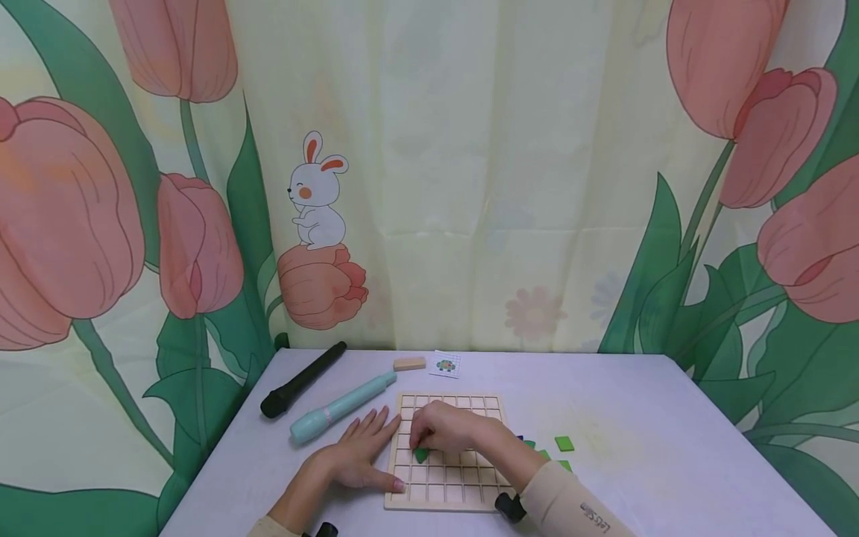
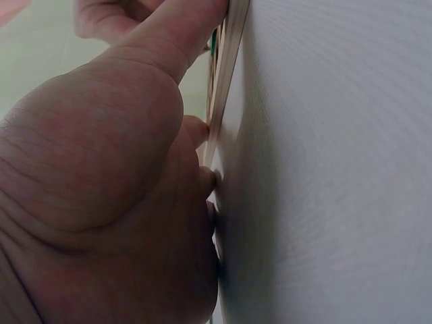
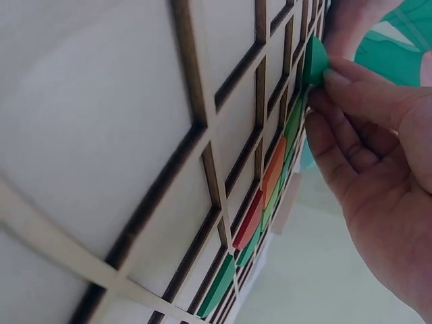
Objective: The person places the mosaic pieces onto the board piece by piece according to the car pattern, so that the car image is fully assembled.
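Observation:
A wooden grid board (image 1: 443, 496) lies on the white table. My right hand (image 1: 450, 429) is over its left half, pinching a dark green piece with a curved edge (image 3: 314, 62) between thumb and fingers, close over the grid. Beyond that piece, the right wrist view shows an orange tile (image 3: 273, 164), a red tile (image 3: 248, 219) and several green tiles (image 3: 217, 287) set in the cells; in the head view my right hand hides them. My left hand (image 1: 356, 455) rests flat with fingers spread at the board's left side, its thumb on the near left edge.
Loose green tiles (image 1: 564, 444) lie right of the board, some partly behind the right forearm. Back left are a black microphone (image 1: 302, 380), a pale teal tube-shaped thing (image 1: 342, 406), a small wooden block (image 1: 409, 364) and a picture card (image 1: 445, 364). A tulip-printed curtain (image 1: 436, 186) hangs behind.

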Tool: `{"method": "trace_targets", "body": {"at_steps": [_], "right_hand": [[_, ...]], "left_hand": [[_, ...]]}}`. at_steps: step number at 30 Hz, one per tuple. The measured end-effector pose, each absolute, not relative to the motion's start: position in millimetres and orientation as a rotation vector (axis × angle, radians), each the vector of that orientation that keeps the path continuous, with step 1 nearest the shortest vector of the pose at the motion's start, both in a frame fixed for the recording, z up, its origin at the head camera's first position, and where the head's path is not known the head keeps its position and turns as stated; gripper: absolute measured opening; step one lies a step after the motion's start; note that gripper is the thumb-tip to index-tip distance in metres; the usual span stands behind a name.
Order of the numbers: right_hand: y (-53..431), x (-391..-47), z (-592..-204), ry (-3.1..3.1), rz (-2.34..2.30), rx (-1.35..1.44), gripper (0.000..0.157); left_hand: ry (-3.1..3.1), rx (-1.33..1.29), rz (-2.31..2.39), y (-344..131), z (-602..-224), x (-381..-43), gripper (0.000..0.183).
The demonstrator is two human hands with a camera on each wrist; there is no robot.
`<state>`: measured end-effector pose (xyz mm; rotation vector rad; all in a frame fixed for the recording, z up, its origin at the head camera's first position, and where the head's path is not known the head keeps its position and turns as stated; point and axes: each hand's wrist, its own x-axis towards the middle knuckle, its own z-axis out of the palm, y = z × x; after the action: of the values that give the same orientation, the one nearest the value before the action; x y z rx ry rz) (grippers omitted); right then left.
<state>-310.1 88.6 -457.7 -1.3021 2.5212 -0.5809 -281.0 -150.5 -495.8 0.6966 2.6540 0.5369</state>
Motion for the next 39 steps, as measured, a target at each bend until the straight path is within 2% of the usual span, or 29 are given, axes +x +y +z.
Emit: {"method": "trace_targets", "body": {"at_steps": [8, 23, 33, 39], "right_hand": [[84, -307, -459, 2.527, -0.566, -1.297, 0.011], [88, -300, -458, 2.557, -0.569, -1.278, 0.013], [123, -300, -447, 2.580, -0.910, -1.206, 0.019], [150, -295, -441, 2.641, -1.048, -1.048, 0.019]], "left_hand": [[2.656, 0.697, 0.553, -150, -495, -280, 0.120], [2.649, 0.689, 0.554, -150, -496, -281, 0.118], [2.662, 0.693, 0.542, -149, -497, -281, 0.120], [2.659, 0.687, 0.552, -150, -498, -281, 0.120]]}}
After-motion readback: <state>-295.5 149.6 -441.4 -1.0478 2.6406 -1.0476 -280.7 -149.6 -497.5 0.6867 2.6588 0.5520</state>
